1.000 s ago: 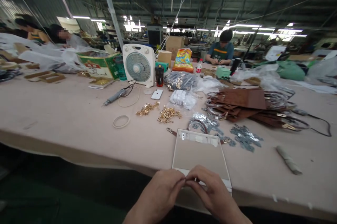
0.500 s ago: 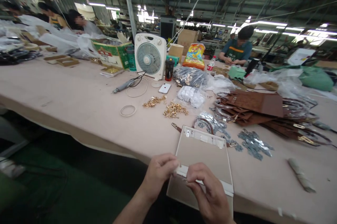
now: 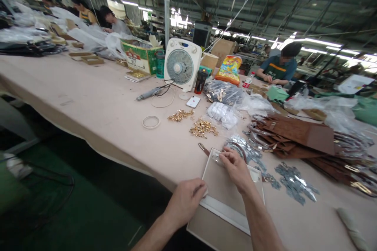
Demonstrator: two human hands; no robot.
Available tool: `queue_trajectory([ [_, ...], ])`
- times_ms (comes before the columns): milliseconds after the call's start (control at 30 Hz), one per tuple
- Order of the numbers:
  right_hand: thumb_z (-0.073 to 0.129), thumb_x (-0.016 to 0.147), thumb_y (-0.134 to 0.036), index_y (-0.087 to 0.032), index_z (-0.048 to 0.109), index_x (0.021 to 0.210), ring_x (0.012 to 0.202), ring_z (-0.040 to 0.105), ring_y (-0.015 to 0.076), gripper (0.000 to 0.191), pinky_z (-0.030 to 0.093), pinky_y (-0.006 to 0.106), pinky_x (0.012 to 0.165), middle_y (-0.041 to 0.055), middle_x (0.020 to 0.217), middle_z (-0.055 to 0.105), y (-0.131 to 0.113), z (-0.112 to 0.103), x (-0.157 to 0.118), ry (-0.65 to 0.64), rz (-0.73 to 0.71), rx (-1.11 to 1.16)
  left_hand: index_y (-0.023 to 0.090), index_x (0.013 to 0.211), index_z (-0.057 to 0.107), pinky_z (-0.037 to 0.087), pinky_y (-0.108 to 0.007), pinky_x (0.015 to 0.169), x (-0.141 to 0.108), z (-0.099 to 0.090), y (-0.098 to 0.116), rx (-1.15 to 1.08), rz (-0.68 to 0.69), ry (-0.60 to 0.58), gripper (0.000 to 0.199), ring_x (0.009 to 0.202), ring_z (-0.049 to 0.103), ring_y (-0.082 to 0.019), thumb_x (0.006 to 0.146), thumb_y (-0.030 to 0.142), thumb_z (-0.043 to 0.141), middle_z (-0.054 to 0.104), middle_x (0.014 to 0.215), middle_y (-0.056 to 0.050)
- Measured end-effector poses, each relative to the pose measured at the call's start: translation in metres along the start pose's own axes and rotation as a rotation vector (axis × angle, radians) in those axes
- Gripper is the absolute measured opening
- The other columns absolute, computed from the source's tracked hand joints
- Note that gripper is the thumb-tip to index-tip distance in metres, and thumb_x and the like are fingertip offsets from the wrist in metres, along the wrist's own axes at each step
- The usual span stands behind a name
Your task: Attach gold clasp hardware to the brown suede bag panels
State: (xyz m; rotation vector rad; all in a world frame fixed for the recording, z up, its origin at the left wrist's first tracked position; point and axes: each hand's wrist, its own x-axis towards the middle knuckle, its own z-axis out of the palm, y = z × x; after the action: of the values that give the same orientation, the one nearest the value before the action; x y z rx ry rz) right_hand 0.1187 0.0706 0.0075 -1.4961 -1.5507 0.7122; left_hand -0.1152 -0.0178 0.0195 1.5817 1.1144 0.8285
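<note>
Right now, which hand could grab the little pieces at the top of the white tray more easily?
Probably the right hand: its fingertips are already at the small pieces along the white tray's far edge. The left hand is closed at the tray's near left edge, farther from them.

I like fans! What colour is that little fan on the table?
White fan, with a greyish-blue grille; head view.

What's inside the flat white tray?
The white tray looks mostly bare. Small pale pieces lie along its far edge, where the right hand reaches. Whatever sits beneath that hand is covered.
</note>
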Motion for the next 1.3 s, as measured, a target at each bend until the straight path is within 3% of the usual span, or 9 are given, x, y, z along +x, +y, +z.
queue_trajectory([
  [600, 0.060, 0.095, -0.043, -0.020, 0.075, 0.089, 0.124, 0.056, 0.0313, 0.028, 0.037, 0.051, 0.115, 0.0150, 0.129, 0.064, 0.009, 0.027, -0.001, 0.102, -0.092, -0.227, 0.021, 0.086, 0.069, 0.042, -0.026, 0.073, 0.004, 0.008, -0.013, 0.098, -0.014, 0.043, 0.027, 0.079, 0.063, -0.019, 0.103, 0.029, 0.049, 0.070, 0.081, -0.001],
  [767, 0.063, 0.096, -0.042, -0.021, 0.073, 0.105, 0.125, 0.055, 0.0327, 0.024, 0.038, 0.051, 0.114, 0.0136, 0.131, 0.062, 0.010, 0.027, -0.003, 0.098, -0.157, -0.353, 0.021, 0.089, 0.071, 0.043, -0.027, 0.075, 0.005, 0.009, -0.014, 0.095, 0.001, 0.057, 0.028, 0.080, 0.063, -0.019, 0.104, 0.030, 0.049, 0.070, 0.083, -0.002],
  [867, 0.065, 0.096, -0.043, -0.022, 0.067, 0.124, 0.118, 0.058, 0.0329, 0.035, 0.043, 0.049, 0.106, 0.0125, 0.125, 0.066, 0.009, 0.025, -0.003, 0.100, -0.138, -0.410, 0.021, 0.090, 0.073, 0.045, -0.026, 0.076, 0.003, 0.010, -0.013, 0.061, 0.019, 0.060, 0.029, 0.081, 0.063, -0.018, 0.104, 0.033, 0.051, 0.071, 0.084, -0.001],
  [933, 0.064, 0.097, -0.045, -0.024, 0.069, 0.121, 0.111, 0.060, 0.0320, 0.032, 0.045, 0.047, 0.100, 0.0104, 0.117, 0.069, 0.009, 0.025, -0.002, 0.109, -0.124, -0.453, 0.022, 0.094, 0.076, 0.048, -0.026, 0.078, 0.001, 0.008, -0.016, -0.005, 0.020, 0.049, 0.031, 0.083, 0.065, -0.019, 0.105, 0.038, 0.052, 0.073, 0.086, -0.001],
  [1000, 0.061, 0.099, -0.044, -0.025, 0.072, 0.108, 0.104, 0.060, 0.0306, 0.023, 0.045, 0.044, 0.095, 0.0085, 0.109, 0.070, 0.008, 0.027, 0.000, 0.132, -0.117, -0.494, 0.022, 0.101, 0.078, 0.053, -0.028, 0.078, -0.001, -0.002, -0.022, -0.070, -0.009, 0.076, 0.034, 0.086, 0.067, -0.021, 0.104, 0.046, 0.054, 0.076, 0.091, -0.003],
  [1100, 0.055, 0.101, -0.043, -0.026, 0.073, 0.098, 0.101, 0.059, 0.0299, 0.025, 0.045, 0.042, 0.088, 0.0074, 0.104, 0.071, 0.005, 0.031, 0.004, 0.194, -0.089, -0.518, 0.020, 0.113, 0.079, 0.060, -0.032, 0.075, 0.000, -0.033, -0.039, -0.071, -0.076, 0.260, 0.045, 0.091, 0.070, -0.025, 0.098, 0.057, 0.060, 0.077, 0.112, -0.010],
  [1200, 0.053, 0.099, -0.047, -0.027, 0.075, 0.100, 0.103, 0.061, 0.0318, 0.029, 0.044, 0.047, 0.094, 0.0084, 0.105, 0.073, -0.003, 0.026, -0.001, 0.217, -0.085, -0.404, 0.020, 0.115, 0.079, 0.064, -0.036, 0.079, -0.001, -0.082, -0.055, 0.019, -0.085, 0.508, 0.050, 0.102, 0.070, -0.027, 0.093, 0.062, 0.065, 0.071, 0.132, -0.013],
  [1300, 0.065, 0.088, -0.057, -0.027, 0.076, 0.106, 0.097, 0.064, 0.0330, 0.037, 0.046, 0.050, 0.092, 0.0096, 0.112, 0.073, -0.005, 0.017, -0.012, 0.298, -0.015, -0.097, 0.020, 0.111, 0.080, 0.062, -0.039, 0.092, -0.009, -0.137, -0.068, 0.121, -0.081, 0.713, 0.047, 0.116, 0.068, -0.029, 0.093, 0.060, 0.065, 0.065, 0.141, -0.014],
])
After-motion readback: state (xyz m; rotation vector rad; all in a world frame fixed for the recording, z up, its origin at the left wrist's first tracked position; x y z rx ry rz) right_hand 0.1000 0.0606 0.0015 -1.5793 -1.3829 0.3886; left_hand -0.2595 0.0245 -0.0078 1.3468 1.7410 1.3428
